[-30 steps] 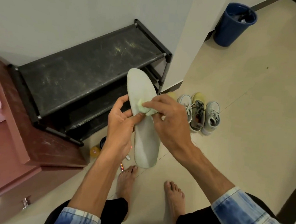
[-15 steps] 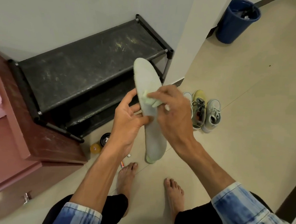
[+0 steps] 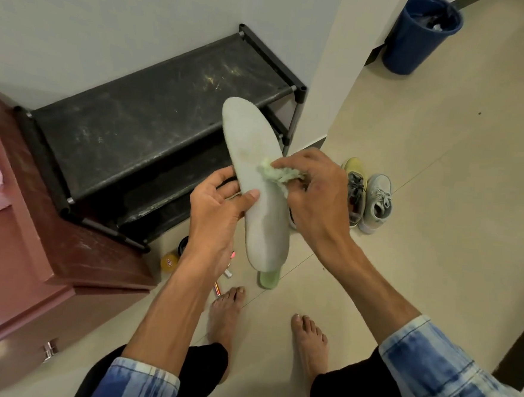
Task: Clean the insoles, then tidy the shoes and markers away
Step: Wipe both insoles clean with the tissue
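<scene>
**Friend:** Where are you holding it?

**Me:** I'm holding the pale insole (image 3: 268, 223) up in the air in front of the shoe rack (image 3: 154, 128). The toe end is pointing away from me and the heel end is hanging down toward the floor (image 3: 439, 210). My left hand (image 3: 216, 213) is grasping it about midway, with the thumb pressing on the top face and the fingers curling behind. My right hand (image 3: 313, 195) is pinching a wad of green cloth (image 3: 276, 174) and pressing it against the upper half.

**Friend:** What's worrying you?

**Me:** I'm gripping it at one spot only, so the long toe end is sticking out unsupported. If I'm rubbing hard up there, I think it's going to bend or twist out from under my thumb. The cloth is a small bunch too, so I could be losing it from my fingertips mid-stroke.

**Friend:** And if it drops?

**Me:** It's hanging right above a green piece (image 3: 269, 278) lying on the floor. That's probably the other insole, though I can't tell for sure. The markers (image 3: 217, 288) are lying just beside my left foot. A dropped insole would be landing on the tiles and picking up dirt. I'm also standing barefoot near those markers, so a careless step could be sending them rolling under the rack.

**Friend:** The shoes?

**Me:** The shoes (image 3: 366, 199) are sitting on the floor to my right, near the wall corner, apart from my hands. I'm judging the cleaning as not yet finished.
</scene>
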